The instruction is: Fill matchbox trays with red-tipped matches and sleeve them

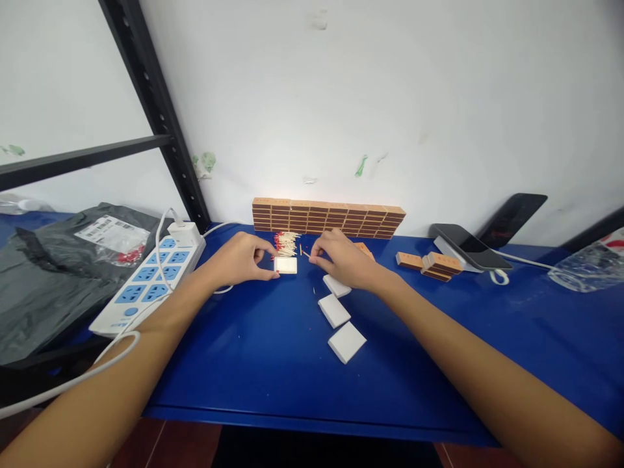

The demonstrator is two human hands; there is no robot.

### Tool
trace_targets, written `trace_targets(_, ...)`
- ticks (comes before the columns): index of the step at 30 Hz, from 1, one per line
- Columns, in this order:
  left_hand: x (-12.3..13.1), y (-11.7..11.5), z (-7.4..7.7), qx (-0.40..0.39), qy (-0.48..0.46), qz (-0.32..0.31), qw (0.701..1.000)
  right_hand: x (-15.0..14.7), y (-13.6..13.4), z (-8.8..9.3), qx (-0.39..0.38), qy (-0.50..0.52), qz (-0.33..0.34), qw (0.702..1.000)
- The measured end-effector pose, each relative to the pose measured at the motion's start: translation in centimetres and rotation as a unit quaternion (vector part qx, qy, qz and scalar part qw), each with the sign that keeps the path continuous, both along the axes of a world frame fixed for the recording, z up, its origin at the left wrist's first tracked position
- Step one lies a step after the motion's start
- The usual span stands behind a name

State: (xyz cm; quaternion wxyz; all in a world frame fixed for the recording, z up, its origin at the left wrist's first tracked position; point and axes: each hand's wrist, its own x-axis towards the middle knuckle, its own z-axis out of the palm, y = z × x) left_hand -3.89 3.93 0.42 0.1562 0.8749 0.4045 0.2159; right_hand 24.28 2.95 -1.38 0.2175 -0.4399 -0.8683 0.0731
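Note:
My left hand (245, 255) grips the left end of a small white matchbox tray (285, 266) between thumb and fingers. The tray lies on the blue table, its hollow side up. Just behind it is a heap of red-tipped matches (287, 243). My right hand (336, 255), to the right of the heap, pinches a single match (306, 253) between thumb and forefinger. Below that hand, white blocks like overturned trays (334, 311) sit in a loose row. Orange matchbox pieces (363, 249) are partly hidden behind my right hand.
Stacked matchboxes (329, 218) form a low wall at the back. More matchboxes (440, 265) lie to the right, near a phone (464, 246) on a white stand. At left are a power strip (151, 276) with trailing cables and a grey plastic bag (63, 273).

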Motion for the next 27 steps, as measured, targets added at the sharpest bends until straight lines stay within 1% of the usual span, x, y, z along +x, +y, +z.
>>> trace_targets(3, 0.3, -0.2, -0.3, 0.014, -0.009, -0.016, 1.0, -1.6, -1.4, 0.6, 0.039, 0.022, 0.007, 0.999)
trace_targets(7, 0.7, -0.5, -0.5, 0.023, -0.034, -0.025, 0.999, -3.2, -2.6, 0.2, 0.076, -0.022, 0.002, 0.997)
trace_targets(11, 0.9, -0.6, -0.5, 0.022, -0.034, -0.03, 0.999, -3.3, -2.8, -0.3, 0.084, -0.038, -0.007, 0.996)
trace_targets(13, 0.8, -0.5, -0.4, 0.02, -0.031, -0.029, 0.999, -3.1, -2.7, -0.1, 0.078, -0.027, -0.004, 0.997)
trace_targets(15, 0.5, -0.3, -0.2, 0.029, -0.035, -0.02, 0.999, -2.7, -2.4, 0.2, 0.071, -0.003, -0.023, 0.997)
trace_targets(18, -0.3, 0.1, 0.3, 0.058, -0.045, 0.02, 0.997, -2.1, -1.1, 0.8, 0.041, 0.032, -0.113, 0.992)
trace_targets(20, -0.8, 0.4, 0.5, 0.081, -0.052, 0.06, 0.994, -2.0, 0.0, 1.0, -0.006, 0.034, -0.167, 0.985)
trace_targets(21, -1.0, 0.5, 0.5, 0.095, -0.056, 0.081, 0.991, -2.1, 0.6, 1.0, -0.032, 0.029, -0.182, 0.982)
trace_targets(24, -1.4, 0.8, 0.3, 0.146, -0.07, 0.123, 0.979, -3.1, 2.1, 0.8, -0.087, -0.006, -0.198, 0.976)
trace_targets(27, -1.4, 1.0, 0.1, 0.182, -0.076, 0.133, 0.971, -4.3, 2.9, 0.3, -0.1, -0.06, -0.201, 0.973)
